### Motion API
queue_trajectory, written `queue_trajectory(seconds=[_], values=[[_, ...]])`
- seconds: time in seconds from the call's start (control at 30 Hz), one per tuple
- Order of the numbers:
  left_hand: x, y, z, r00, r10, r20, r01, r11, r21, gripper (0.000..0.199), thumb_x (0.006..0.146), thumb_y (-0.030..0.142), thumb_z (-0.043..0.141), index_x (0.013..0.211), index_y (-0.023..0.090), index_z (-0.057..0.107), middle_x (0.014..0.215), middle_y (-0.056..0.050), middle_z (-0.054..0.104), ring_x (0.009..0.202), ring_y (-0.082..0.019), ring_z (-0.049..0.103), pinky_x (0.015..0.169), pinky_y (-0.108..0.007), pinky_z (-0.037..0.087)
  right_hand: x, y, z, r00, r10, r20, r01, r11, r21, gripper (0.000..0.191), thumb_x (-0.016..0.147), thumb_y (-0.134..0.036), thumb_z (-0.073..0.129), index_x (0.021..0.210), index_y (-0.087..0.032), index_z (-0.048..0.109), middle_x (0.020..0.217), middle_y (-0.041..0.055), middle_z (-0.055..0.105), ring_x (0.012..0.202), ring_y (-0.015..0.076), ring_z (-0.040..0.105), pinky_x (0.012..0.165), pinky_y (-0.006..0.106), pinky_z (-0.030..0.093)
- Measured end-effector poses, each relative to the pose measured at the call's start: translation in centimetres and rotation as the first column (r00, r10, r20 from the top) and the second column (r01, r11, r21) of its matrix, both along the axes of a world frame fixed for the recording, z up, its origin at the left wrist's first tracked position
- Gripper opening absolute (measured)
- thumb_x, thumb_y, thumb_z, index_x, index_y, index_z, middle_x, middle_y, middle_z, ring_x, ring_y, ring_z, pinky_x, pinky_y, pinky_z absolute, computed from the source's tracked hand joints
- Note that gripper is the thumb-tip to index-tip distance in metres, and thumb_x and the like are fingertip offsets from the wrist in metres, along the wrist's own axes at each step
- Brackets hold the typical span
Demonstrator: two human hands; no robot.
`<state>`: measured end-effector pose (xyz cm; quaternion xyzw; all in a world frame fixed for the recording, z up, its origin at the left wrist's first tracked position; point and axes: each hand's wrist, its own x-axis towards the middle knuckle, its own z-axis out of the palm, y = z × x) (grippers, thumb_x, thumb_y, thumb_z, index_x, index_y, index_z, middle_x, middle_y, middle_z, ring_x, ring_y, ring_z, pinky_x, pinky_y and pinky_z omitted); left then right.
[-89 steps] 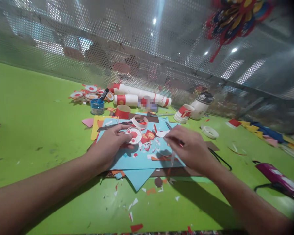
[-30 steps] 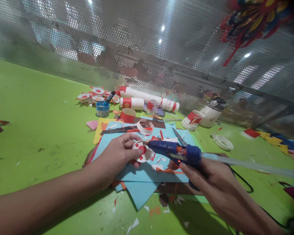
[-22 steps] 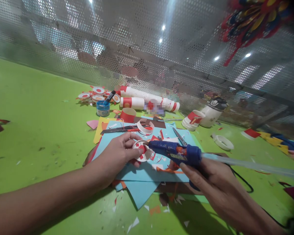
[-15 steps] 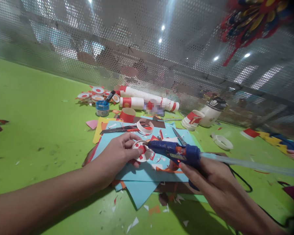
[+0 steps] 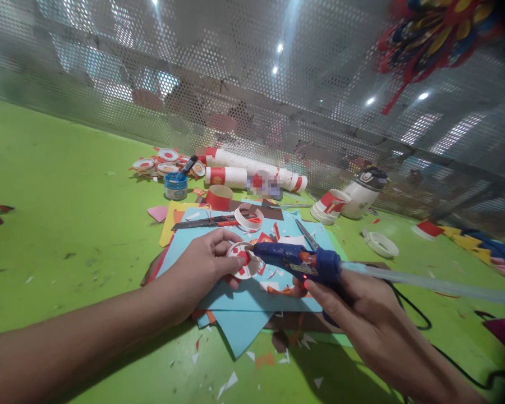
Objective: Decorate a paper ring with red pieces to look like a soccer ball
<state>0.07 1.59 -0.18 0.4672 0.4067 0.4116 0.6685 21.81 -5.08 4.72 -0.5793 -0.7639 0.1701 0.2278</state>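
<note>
My left hand [image 5: 212,258] grips a small round white paper disc [image 5: 242,268] with red pieces on its face, thumb on top. In my right hand [image 5: 353,308] is a blue hot glue gun [image 5: 297,259], its red light lit and a long clear glue stick [image 5: 404,279] sticking out of its back. The gun's nozzle is at the upper right rim of the disc; whether it touches I cannot tell. Beneath both lie light blue paper sheets [image 5: 239,331] with red and orange scraps.
Behind the hands lie a craft knife [image 5: 202,222], scissors [image 5: 306,233] and a white paper ring [image 5: 249,217]. Farther back are a blue jar [image 5: 175,186], white paper-cup rolls [image 5: 231,177], a stacked cup [image 5: 330,206] and a white jug [image 5: 364,193]. A black cord [image 5: 458,365] runs at right.
The glue gun and my right hand have shifted very slightly left. My left hand and the disc stay nearly where they were.
</note>
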Motion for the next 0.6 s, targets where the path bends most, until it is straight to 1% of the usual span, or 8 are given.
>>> queue_trajectory(seconds=[0.17, 0.33, 0.47, 0.6], values=[[0.05, -0.01, -0.18, 1.000, -0.011, -0.016, 0.011, 1.000, 0.015, 0.030, 0.071, 0.027, 0.075, 0.091, 0.016, 0.055, 0.075, -0.003, 0.067, 0.058, -0.011, 0.055, 0.053, -0.023, 0.047, 0.10, -0.08, -0.30, 0.998, 0.001, -0.060, 0.000, 1.000, 0.009, 0.033, 0.094, -0.045, 0.048, 0.080, -0.021, 0.067, 0.070, 0.0028, 0.069, 0.060, 0.0192, 0.063, 0.054, 0.028, 0.054], [0.10, -0.16, 0.01, 1.000, -0.016, -0.013, 0.016, 1.000, 0.003, 0.027, 0.072, 0.025, 0.073, 0.090, 0.016, 0.055, 0.072, -0.001, 0.064, 0.056, -0.010, 0.053, 0.052, -0.022, 0.047, 0.10, -0.10, -0.24, 0.999, 0.009, -0.044, -0.008, 1.000, 0.016, 0.032, 0.095, -0.044, 0.048, 0.085, -0.021, 0.068, 0.075, 0.0025, 0.072, 0.064, 0.0180, 0.065, 0.057, 0.026, 0.054], [0.09, -0.05, 0.05, 1.000, -0.009, -0.022, 0.009, 1.000, 0.003, 0.030, 0.071, 0.025, 0.074, 0.092, 0.016, 0.054, 0.074, -0.001, 0.064, 0.058, -0.011, 0.055, 0.053, -0.023, 0.047, 0.01, -0.03, -0.08, 1.000, 0.004, -0.010, -0.004, 0.999, 0.033, 0.034, 0.094, -0.044, 0.047, 0.079, -0.020, 0.066, 0.071, 0.0030, 0.071, 0.060, 0.0184, 0.064, 0.052, 0.026, 0.053], [0.08, 0.05, -0.01, 1.000, -0.009, -0.029, 0.009, 1.000, 0.004, 0.033, 0.069, 0.027, 0.075, 0.093, 0.016, 0.054, 0.074, -0.001, 0.064, 0.059, -0.011, 0.056, 0.053, -0.023, 0.047, -0.02, 0.02, -0.13, 1.000, -0.001, -0.004, 0.001, 0.999, 0.044, 0.034, 0.094, -0.044, 0.047, 0.077, -0.021, 0.066, 0.070, 0.0024, 0.070, 0.060, 0.0179, 0.064, 0.053, 0.025, 0.053]])
